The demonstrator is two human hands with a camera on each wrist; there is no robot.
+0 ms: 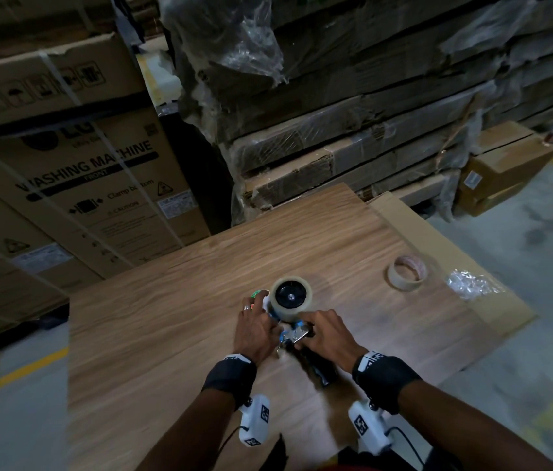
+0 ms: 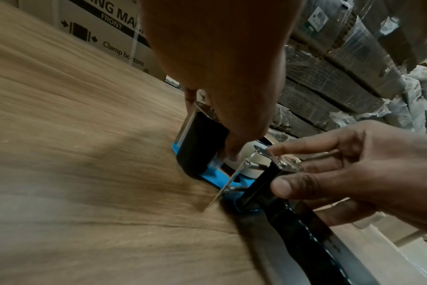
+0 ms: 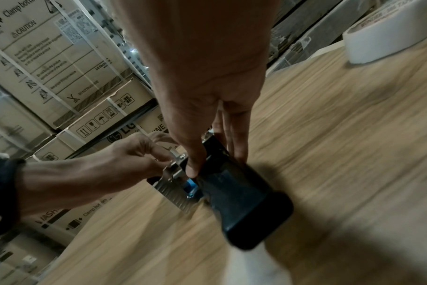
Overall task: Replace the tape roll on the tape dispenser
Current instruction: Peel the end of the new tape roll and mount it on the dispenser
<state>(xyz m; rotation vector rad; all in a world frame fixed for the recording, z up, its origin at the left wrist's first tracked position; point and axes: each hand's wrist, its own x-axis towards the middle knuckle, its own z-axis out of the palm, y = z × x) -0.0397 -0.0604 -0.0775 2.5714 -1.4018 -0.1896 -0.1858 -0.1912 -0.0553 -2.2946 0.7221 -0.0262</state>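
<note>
the tape dispenser (image 1: 297, 329) lies on its side on the wood-grain surface (image 1: 173, 334), about midway between the left and right edges and nearer the near edge than the far one, its black handle (image 1: 319, 367) pointing back toward the person. a full roll of clear tape (image 1: 291, 295) sits on the dispenser's hub, its open face turned up. the left hand (image 1: 257, 329) is at the toothed-blade end – its fingers (image 2: 232, 146) are curled and reach down beside the black roller, the tips close together at the blue frame just short of the roll; whether they pinch a tape end cannot be told. the right hand (image 1: 327, 333) holds the dispenser where the handle meets the frame, its thumb (image 2: 284, 187) pressed on the black neck and its fingers (image 2: 305, 148) bent over the small metal plate – a closed hold around the tool. toward the right edge of the surface, well apart from the hands, a spent cardboard tape core (image 1: 406, 271) lies flat, and just beyond it a crumpled bit of clear plastic (image 1: 468, 283) rests on a sheet of cardboard (image 1: 438, 239) that juts out past the right edge.
</note>
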